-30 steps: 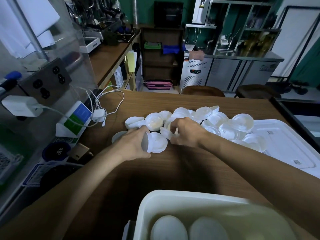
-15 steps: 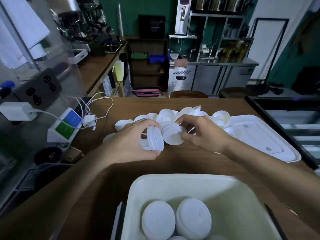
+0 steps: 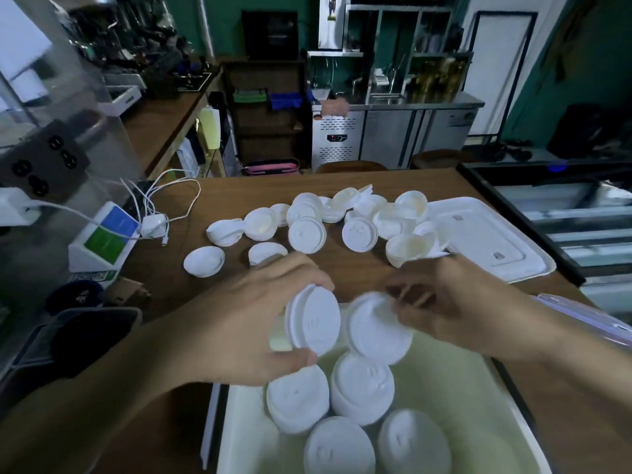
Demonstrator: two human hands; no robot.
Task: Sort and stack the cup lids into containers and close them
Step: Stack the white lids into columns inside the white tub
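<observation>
My left hand [image 3: 246, 323] grips a small stack of white cup lids [image 3: 313, 323] on edge, just above the near rim of a pale plastic container [image 3: 478, 398]. To its right, my right hand [image 3: 455, 302] pinches a single white lid [image 3: 376, 331], blurred, held beside the stack. Inside the container stand several stacks of lids [image 3: 360, 384]. A loose pile of white lids [image 3: 342, 220] is spread over the wooden counter [image 3: 349, 275] beyond my hands.
The container's flat white cover [image 3: 492, 244] lies at the right of the pile. Charger cables and a white adapter [image 3: 154, 227] lie at the left, by a card stand [image 3: 102, 241]. A clear-lidded box edge [image 3: 581, 313] shows at the right.
Both hands have drawn back from the loose pile toward me, carrying their lids, and now hover over the container. The view has tilted down, showing more stacks inside.
</observation>
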